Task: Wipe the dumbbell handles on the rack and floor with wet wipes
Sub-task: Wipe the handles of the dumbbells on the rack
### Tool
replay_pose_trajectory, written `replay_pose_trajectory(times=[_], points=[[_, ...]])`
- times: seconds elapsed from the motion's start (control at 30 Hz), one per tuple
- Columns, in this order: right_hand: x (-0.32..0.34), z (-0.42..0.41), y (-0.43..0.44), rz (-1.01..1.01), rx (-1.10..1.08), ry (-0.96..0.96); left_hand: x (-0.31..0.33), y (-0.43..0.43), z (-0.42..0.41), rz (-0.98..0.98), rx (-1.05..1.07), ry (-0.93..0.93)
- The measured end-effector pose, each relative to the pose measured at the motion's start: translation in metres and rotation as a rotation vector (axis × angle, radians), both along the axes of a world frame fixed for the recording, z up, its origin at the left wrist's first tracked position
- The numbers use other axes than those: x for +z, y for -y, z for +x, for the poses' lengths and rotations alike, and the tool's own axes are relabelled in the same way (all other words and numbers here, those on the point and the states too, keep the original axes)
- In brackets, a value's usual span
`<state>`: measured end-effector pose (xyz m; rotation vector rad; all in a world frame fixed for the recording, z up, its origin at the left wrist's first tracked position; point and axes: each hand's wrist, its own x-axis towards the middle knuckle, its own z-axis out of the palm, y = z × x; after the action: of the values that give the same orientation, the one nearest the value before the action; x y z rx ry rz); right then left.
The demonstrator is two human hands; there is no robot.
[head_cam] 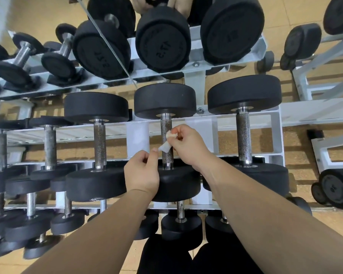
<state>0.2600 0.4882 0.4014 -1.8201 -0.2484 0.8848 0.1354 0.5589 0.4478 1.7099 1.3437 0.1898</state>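
A small white wet wipe (165, 145) is stretched in front of the knurled steel handle (166, 131) of the middle black dumbbell (164, 100) on the top tier of the white rack (276, 135). My right hand (188, 145) pinches the wipe's upper end against the handle. My left hand (142, 173) pinches its lower end, just left of the handle and above the dumbbell's near head. Similar dumbbells lie to the left (99, 141) and right (244, 135).
A lower tier holds several smaller dumbbells (67, 220). A wall mirror (48, 16) behind the rack reflects the weights and my hands. A second white rack (315, 84) stands to the right, with loose dumbbells (337, 186) on the tan floor.
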Motion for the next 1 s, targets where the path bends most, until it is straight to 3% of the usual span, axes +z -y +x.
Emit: replay_pose_trajectory(times=[0.13,0.37,0.57,0.67,0.87,1.0], points=[[-0.007,0.014,-0.018,0.025,-0.111,0.0,-0.002,0.0,0.0,0.009,0.001,0.003],[-0.007,0.009,0.009,-0.083,0.236,-0.088,-0.004,-0.001,-0.001,0.036,-0.018,-0.011],[-0.009,0.023,-0.028,0.146,-0.229,-0.317,-0.006,-0.002,-0.002,0.048,-0.017,-0.015],[-0.004,0.018,-0.023,0.144,-0.213,-0.344,-0.006,-0.003,-0.002,0.046,-0.023,-0.007],[0.011,-0.01,0.008,-0.018,0.045,-0.222,-0.007,-0.004,-0.003,0.05,-0.025,0.009],[0.01,0.008,-0.014,0.084,-0.188,-0.222,-0.007,-0.004,-0.003,0.044,-0.024,0.017]])
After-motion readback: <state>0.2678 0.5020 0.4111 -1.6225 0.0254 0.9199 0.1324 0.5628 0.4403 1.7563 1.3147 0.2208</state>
